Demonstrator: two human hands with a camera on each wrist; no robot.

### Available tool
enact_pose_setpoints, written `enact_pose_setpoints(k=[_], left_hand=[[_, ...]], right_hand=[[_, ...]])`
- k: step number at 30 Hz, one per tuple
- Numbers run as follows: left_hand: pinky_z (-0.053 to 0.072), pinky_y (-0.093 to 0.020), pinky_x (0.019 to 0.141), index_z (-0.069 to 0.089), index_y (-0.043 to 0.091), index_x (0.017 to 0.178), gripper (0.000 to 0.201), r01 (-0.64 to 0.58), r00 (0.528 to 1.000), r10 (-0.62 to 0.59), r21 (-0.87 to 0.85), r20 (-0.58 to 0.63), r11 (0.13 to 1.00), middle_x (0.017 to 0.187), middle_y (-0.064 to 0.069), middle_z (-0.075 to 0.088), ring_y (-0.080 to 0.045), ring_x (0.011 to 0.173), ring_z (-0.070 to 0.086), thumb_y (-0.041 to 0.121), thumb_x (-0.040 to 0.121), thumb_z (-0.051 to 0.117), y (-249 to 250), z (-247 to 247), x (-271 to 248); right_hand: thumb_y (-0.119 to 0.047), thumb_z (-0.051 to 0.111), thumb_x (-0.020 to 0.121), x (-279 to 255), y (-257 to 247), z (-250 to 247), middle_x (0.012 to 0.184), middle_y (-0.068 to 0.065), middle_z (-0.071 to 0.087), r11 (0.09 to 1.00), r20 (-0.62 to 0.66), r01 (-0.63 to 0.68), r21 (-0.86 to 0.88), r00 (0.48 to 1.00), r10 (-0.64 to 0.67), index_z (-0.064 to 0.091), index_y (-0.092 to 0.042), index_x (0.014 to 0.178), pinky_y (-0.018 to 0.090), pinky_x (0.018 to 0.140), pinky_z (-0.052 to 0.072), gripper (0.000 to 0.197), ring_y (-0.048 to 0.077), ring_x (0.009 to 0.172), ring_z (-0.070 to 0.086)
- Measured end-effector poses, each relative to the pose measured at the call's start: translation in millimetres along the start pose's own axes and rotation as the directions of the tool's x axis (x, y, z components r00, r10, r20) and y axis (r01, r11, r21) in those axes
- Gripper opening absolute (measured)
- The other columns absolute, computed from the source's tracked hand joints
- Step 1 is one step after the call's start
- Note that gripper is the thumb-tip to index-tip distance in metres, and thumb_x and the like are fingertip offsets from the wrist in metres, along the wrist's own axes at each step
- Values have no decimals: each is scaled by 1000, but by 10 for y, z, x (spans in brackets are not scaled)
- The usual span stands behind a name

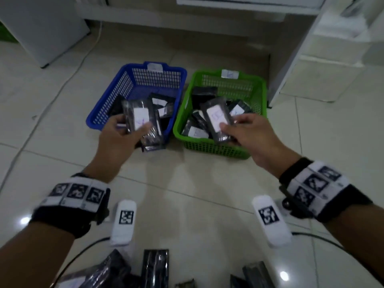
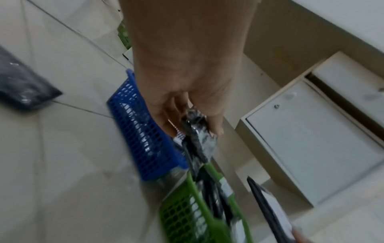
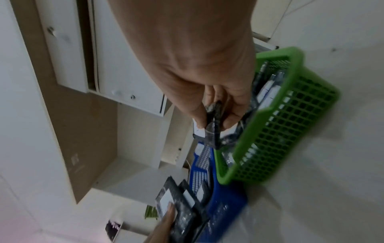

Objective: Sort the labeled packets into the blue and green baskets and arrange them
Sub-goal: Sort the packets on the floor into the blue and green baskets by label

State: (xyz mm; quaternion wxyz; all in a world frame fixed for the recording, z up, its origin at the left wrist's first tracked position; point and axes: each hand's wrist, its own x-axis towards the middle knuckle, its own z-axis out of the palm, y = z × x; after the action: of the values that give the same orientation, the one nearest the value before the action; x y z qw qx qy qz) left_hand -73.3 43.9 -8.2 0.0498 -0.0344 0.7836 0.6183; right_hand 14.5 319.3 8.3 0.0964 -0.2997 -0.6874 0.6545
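Observation:
A blue basket (image 1: 108,104) and a green basket (image 1: 220,150) stand side by side on the tiled floor, each holding several black packets with white labels. My left hand (image 1: 124,129) grips a black labeled packet (image 1: 141,119) over the blue basket's near edge, thumb on its label. My right hand (image 1: 234,129) pinches another labeled packet (image 1: 216,119) over the green basket. In the left wrist view the fingers (image 2: 214,126) curl round the packet (image 2: 199,139) beside the blue basket (image 2: 143,141). In the right wrist view the packet (image 3: 212,131) is pinched beside the green basket (image 3: 280,131).
More black packets (image 1: 154,267) lie loose on the floor at the near edge. White cabinets (image 1: 332,59) stand behind and to the right of the baskets, a white appliance (image 1: 41,28) at the back left. A cable (image 1: 79,63) runs across the floor.

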Motion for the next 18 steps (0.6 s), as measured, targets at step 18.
enact_pose_setpoints(k=[18], left_hand=[[42,-25,99,47,12,142,58,-158,962,224,353,-156,922,129,5,58,-14,115,55,17,90,71,-15,427,1343]], right_hand=[[-25,73,83,1499,-265,341,100,16,73,808,-102,223,-545,939,-328,75,-3,97,38,94,52,26,32,99,67]])
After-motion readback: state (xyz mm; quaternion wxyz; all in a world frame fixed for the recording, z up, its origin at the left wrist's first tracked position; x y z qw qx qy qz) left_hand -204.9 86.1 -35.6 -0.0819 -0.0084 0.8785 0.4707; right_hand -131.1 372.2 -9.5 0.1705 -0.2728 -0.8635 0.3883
